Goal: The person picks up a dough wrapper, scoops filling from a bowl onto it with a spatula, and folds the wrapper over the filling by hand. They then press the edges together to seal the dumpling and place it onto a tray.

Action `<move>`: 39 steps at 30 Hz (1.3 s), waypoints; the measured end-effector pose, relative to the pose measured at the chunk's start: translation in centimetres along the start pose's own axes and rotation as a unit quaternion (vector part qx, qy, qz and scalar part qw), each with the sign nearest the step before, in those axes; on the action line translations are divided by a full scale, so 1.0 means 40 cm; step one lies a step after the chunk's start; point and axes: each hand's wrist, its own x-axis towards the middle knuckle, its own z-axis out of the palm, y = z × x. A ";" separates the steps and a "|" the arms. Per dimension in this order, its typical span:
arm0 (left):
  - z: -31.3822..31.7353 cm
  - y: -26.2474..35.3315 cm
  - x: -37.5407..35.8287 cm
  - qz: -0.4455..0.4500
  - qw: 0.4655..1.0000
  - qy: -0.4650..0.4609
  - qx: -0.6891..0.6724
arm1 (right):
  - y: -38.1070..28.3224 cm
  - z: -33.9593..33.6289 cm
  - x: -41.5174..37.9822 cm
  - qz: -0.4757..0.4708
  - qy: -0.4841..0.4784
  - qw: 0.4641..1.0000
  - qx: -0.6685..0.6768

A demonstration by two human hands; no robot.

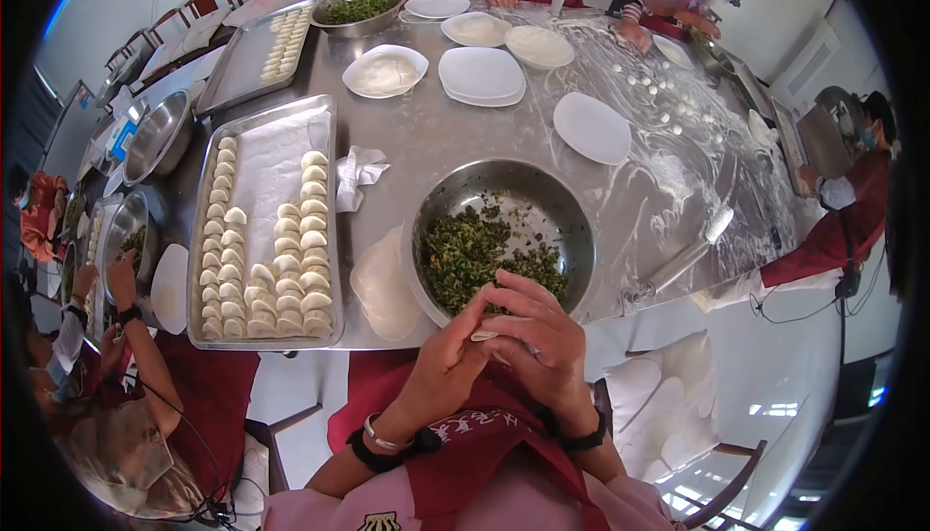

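My left hand (444, 361) and my right hand (536, 335) are pressed together just below the table's front edge, both pinching one pale dumpling (484, 333), most of it hidden by my fingers. Right above my hands stands a steel bowl (570, 203) with chopped green filling (480, 252). A stack of round dough wrappers (381, 284) lies left of the bowl. Further left, a metal tray (263, 148) holds rows of folded dumplings (291, 274).
White plates (481, 74) and wrapper stacks (384, 73) lie across the floured steel table (668, 177). A second tray (242, 56) and a greens bowl (358, 8) sit at the far end. A crumpled tissue (356, 174) lies beside the near tray. Other people work at the left, right and far sides.
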 end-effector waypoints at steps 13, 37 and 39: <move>-0.016 -0.013 -0.008 -0.032 0.998 -0.037 0.041 | 0.024 0.026 -0.017 -0.023 0.029 0.999 0.013; 0.012 0.017 -0.015 0.007 0.988 -0.011 -0.155 | -0.032 0.025 -0.011 0.116 0.070 0.974 0.179; 0.010 0.018 -0.019 -0.008 0.989 -0.013 -0.148 | -0.015 0.023 -0.019 0.078 0.047 0.980 0.174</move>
